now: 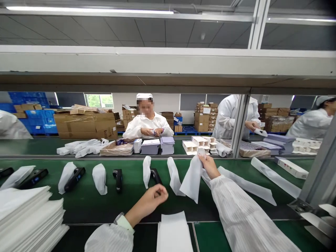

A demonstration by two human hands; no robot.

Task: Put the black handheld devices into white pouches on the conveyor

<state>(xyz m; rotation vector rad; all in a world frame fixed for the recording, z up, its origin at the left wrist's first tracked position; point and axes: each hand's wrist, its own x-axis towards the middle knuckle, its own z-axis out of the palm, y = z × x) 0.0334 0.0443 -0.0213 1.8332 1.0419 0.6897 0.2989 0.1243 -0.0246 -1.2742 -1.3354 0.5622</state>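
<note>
My right hand (pixel 209 167) pinches the top of a white sleeve-like pouch (pixel 193 180), which hangs over the green conveyor belt (pixel 86 206). My left hand (pixel 152 201) hovers above the near edge of the belt, fingers curled in, with nothing visible in them. Just beyond it lies a black handheld device (pixel 156 176) beside a white pouch (pixel 147 171). Another white pouch (pixel 175 176) rests between my two hands. Below them, close to me, is a stack of white pouches or sheets (pixel 174 232).
Left on the belt are black devices (pixel 119 180) and wrapped ones (pixel 99 178); right, flat pouches (pixel 248 185) and a white box (pixel 291 168). A large white stack (pixel 28 217) stands near left. A metal post (pixel 319 168) rises at right. Co-workers in white (pixel 148 126) work across the line.
</note>
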